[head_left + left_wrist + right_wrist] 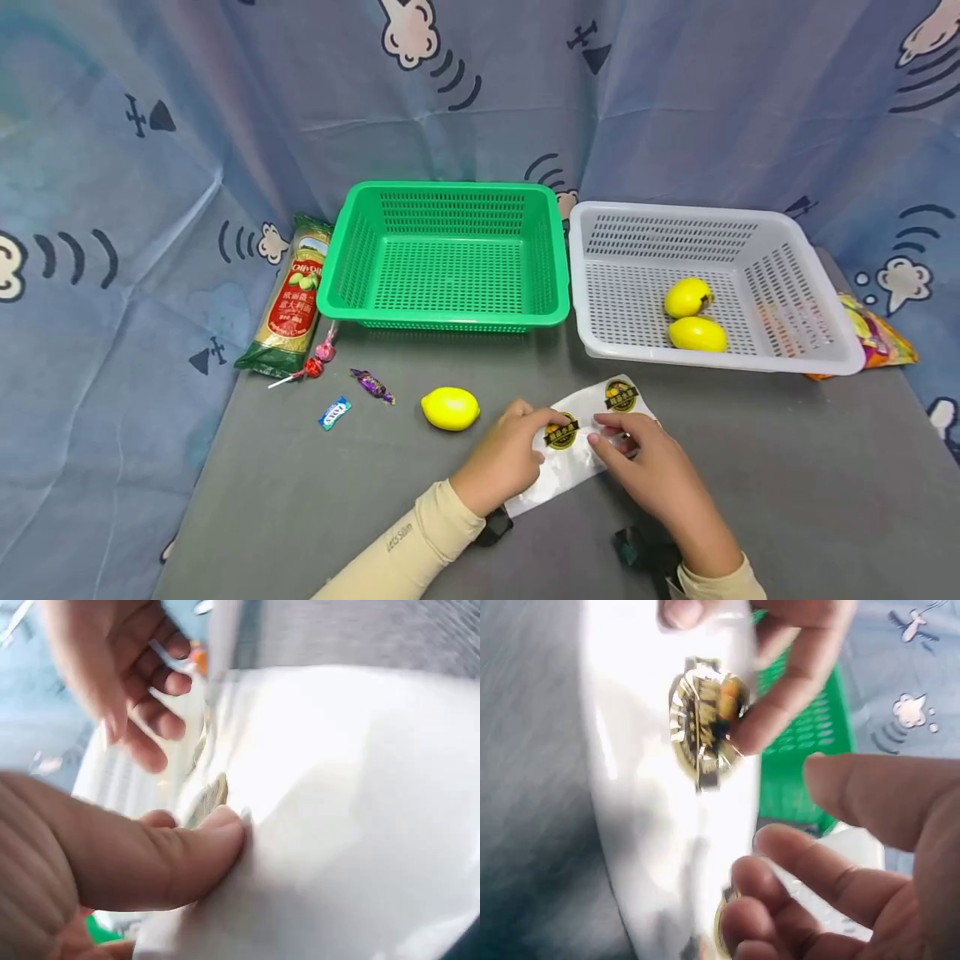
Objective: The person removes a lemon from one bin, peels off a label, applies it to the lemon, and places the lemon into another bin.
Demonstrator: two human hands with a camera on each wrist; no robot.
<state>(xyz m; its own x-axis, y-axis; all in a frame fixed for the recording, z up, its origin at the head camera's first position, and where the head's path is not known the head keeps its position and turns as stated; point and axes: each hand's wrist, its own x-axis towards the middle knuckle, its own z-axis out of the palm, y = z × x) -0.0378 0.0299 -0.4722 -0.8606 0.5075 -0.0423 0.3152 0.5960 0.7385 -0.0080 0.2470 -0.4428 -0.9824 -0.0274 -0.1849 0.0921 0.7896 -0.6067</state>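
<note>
Left hand pinched the white glossy sticker sheet before the green plastic basket; right hand fingered its edge, best peeled slowly.

Green basket, white basket w/ yellow lemons (backdrop blue, cartoon-print).

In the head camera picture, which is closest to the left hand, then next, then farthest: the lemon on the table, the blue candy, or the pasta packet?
1. Lemon, just left of the left hand.
2. Blue candy, further left on the table.
3. Pasta packet, far left, beside the green basket.
</note>
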